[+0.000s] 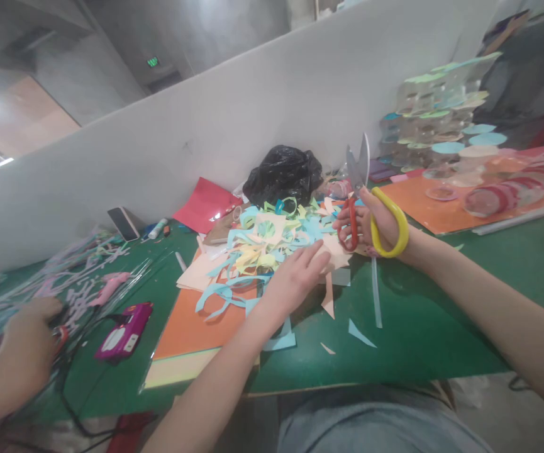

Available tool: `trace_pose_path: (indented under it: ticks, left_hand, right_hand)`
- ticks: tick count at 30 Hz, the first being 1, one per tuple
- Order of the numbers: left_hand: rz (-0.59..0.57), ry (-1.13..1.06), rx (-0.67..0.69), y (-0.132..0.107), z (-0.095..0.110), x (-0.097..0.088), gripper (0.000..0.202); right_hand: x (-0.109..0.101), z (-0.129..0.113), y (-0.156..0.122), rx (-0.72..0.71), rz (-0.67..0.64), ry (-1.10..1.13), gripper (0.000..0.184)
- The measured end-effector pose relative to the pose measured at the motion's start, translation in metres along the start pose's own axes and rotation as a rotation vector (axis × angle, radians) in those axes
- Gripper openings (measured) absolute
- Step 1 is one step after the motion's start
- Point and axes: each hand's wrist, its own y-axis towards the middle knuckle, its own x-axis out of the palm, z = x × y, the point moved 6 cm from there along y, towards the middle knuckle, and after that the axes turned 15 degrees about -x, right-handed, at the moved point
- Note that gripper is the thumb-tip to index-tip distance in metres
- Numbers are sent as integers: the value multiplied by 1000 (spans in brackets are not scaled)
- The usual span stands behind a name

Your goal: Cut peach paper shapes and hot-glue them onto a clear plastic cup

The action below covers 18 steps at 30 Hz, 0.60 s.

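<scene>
My right hand (379, 215) holds a pair of scissors (401, 221) with one yellow and one red handle loop. Their blades point up and stand apart, with nothing visible between them. My left hand (299, 272) lies palm down, fingers stretched out, at the near side of a heap of paper scraps (253, 255) in blue, green, yellow and peach. What is under its palm is hidden. Orange paper sheets (191, 327) lie partly beneath the heap. Blue (360, 333) and peach paper offcuts (328, 296) are scattered on the green tabletop (417, 340) near my hands.
Behind the heap sit a black plastic bag (282, 175) and red paper (205, 204) by the partition (182, 138). A phone (123, 223) leans at left, near a purple device (124, 330). Another person's hand (26, 343) is far left. Clear cups with paper discs (441, 113) stand right.
</scene>
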Motion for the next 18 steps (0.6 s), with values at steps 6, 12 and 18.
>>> trace_pose_path:
  ticks: [6,12,18]
  left_hand:
    - [146,-585,-614,4,-46,-11,27]
    - [299,-1171,-947,2,-79,-10,43]
    - [331,-1568,-953,6,-81,-13,37]
  right_hand:
    - [-3,-9,0,-166,-98,120,52]
    - [-9,-12,3,-235,-141,40,53]
    - [-7,16,5,-151,-214,-191,52]
